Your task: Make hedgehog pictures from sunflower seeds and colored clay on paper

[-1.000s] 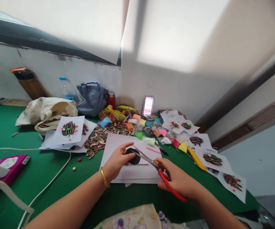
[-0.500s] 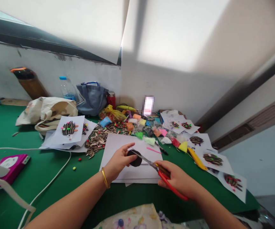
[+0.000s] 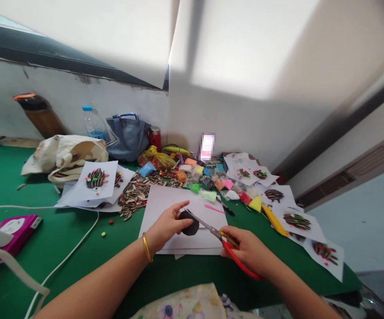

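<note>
Between thumb and fingers, my left hand [image 3: 170, 223] pinches a flat, dark, roundish piece [image 3: 191, 227]; its material is unclear. My right hand [image 3: 245, 246] grips red-handled scissors [image 3: 212, 229], whose blades lie against the upper edge of the dark piece. Both hands are over white paper sheets [image 3: 172, 243]. A thin pink strip [image 3: 214, 208] lies on the paper, with a black pen [image 3: 227, 207] at its right edge. Striped sunflower seeds [image 3: 134, 197] are heaped to the left of the sheets.
Bagged coloured clay pieces [image 3: 208, 196] are scattered behind the paper. Seed pictures lie in a paper stack [image 3: 94, 184] at left and on sheets [image 3: 301, 221] at right, near a yellow cutter [image 3: 275, 221]. A white cable [image 3: 75, 254] crosses the green table [image 3: 119, 261].
The dark piece has turned slightly in my left hand and shifted a little right. The scissor blades have moved from across its middle to its upper edge and look more closed.
</note>
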The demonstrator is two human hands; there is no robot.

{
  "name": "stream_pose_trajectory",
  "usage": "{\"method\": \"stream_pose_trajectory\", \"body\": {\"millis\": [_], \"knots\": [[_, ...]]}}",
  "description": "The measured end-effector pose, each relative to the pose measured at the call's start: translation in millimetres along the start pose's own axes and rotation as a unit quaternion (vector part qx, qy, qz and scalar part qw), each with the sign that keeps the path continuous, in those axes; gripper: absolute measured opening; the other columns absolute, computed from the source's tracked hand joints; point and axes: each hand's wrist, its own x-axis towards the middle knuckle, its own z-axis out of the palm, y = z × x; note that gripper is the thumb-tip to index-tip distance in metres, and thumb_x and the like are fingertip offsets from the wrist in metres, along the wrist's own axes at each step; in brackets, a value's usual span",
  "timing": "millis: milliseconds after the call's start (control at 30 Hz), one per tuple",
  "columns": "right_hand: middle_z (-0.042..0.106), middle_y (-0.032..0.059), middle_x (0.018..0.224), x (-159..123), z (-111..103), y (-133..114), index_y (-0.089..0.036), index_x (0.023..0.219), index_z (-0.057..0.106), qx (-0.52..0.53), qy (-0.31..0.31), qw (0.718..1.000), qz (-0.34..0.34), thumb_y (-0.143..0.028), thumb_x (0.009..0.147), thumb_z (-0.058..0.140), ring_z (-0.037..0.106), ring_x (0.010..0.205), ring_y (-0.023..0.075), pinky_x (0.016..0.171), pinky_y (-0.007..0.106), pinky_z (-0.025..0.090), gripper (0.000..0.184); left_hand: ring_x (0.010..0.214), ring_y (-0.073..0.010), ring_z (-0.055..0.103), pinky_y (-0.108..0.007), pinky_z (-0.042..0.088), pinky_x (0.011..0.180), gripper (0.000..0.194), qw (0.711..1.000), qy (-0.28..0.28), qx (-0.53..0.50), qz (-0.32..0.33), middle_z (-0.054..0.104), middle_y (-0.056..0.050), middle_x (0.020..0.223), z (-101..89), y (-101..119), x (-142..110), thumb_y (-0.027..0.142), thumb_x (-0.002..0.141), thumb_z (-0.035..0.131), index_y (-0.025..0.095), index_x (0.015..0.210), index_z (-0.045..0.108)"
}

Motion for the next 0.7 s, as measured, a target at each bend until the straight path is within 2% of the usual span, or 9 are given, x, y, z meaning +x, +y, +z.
{"method": "stream_pose_trajectory", "body": {"millis": [200,333,433,500,600,700], "knots": [[0.07,0.0031,0.102,-1,-8,23,-0.023,0.114,0.063,-0.02,0.06,0.997,0.041,-0.046,0.074,0.067,0.064,0.089,0.0243,0.078,0.031,0.048,0.046,0.065,-0.0132,0.059,-0.018,0.035,0.047,0.074,1.0,0.014,0.012,-0.017,0.064,-0.002,0.08,-4.5,0,2,0.028,0.068,0.078,0.018,0.137,0.051],[0.069,0.0063,0.11,-5,-25,62,-0.024,0.12,0.06,-0.081,0.138,0.981,0.105,-0.055,0.076,0.063,0.065,0.097,0.0283,0.083,0.036,0.049,0.054,0.069,-0.0148,0.061,-0.019,0.036,0.049,0.065,0.999,0.038,0.003,-0.02,0.065,-0.003,0.081,-8.6,4,4,0.03,0.069,0.076,0.018,0.129,0.054],[0.066,0.0093,0.12,-9,-41,100,-0.023,0.126,0.058,-0.135,0.181,0.966,0.123,-0.052,0.077,0.063,0.064,0.105,0.0313,0.086,0.038,0.049,0.057,0.071,-0.0147,0.062,-0.019,0.038,0.052,0.054,0.995,0.095,-0.03,-0.007,0.066,-0.004,0.084,-12.8,9,6,0.032,0.068,0.077,0.018,0.117,0.059],[0.064,0.011,0.125,-11,-51,124,-0.021,0.126,0.058,-0.153,0.18,0.965,0.111,-0.043,0.078,0.06,0.062,0.109,0.0309,0.09,0.038,0.048,0.053,0.075,-0.0154,0.063,-0.02,0.04,0.054,0.051,0.989,0.137,-0.054,0.005,0.066,-0.004,0.088,-17.1,11,8,0.033,0.067,0.078,0.019,0.112,0.06],[0.063,0.0119,0.127,-13,-63,150,-0.019,0.13,0.057,-0.182,0.147,0.968,0.096,-0.031,0.078,0.056,0.06,0.114,0.0294,0.097,0.038,0.044,0.053,0.08,-0.0151,0.063,-0.019,0.041,0.056,0.053,0.979,0.184,-0.09,0.022,0.066,-0.003,0.094,-25.0,11,13,0.034,0.066,0.079,0.022,0.113,0.06],[0.063,0.0121,0.126,-12,-71,152,-0.02,0.128,0.06,-0.248,0.114,0.957,0.094,-0.028,0.079,0.056,0.058,0.117,0.0312,0.1,0.041,0.041,0.05,0.082,-0.0127,0.063,-0.018,0.041,0.057,0.051,0.966,0.225,-0.125,0.03,0.066,-0.002,0.104,-31.7,9,19,0.034,0.066,0.079,0.025,0.113,0.06]]}}
